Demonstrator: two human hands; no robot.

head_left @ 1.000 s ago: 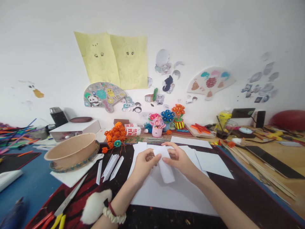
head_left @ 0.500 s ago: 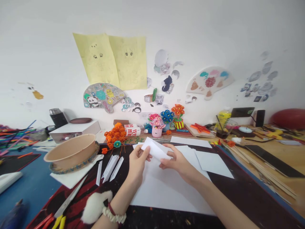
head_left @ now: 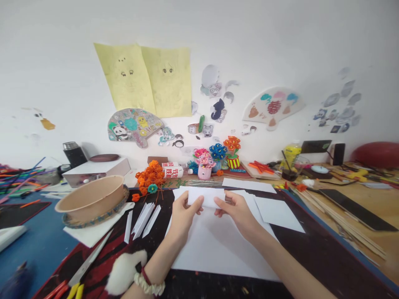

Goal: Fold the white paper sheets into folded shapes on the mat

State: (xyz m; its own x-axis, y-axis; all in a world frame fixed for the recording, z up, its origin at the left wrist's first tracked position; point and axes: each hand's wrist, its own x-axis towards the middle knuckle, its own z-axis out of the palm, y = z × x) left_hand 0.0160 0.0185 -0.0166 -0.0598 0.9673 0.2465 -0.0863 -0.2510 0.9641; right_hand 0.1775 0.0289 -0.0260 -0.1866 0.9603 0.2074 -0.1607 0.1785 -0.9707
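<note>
A small folded piece of white paper [head_left: 207, 197] is pinched between my two hands, its long side level. My left hand [head_left: 186, 209] grips its left end with the thumb in front. At the right end, my right hand [head_left: 233, 207] holds it the same way, fingers behind. Below lies a large white sheet [head_left: 218, 249] on the dark mat, with more sheets under and beside it. Several narrow folded paper strips [head_left: 144, 219] lie left of my left hand. A loose white sheet [head_left: 279, 214] rests to the right.
Scissors [head_left: 90, 261] and a white fluffy piece [head_left: 123, 274] lie at front left. A beige basin [head_left: 92, 198] stands behind them. Orange pipe-cleaner flowers [head_left: 151, 176] and small flower pots [head_left: 205, 171] line the back. Wooden sticks [head_left: 339, 224] and a dark flat panel [head_left: 357, 209] lie at right.
The folded paper was tilted with a raised flap; now it is level and flatter. My right thumb has moved to the paper's front, and both hands are closer together.
</note>
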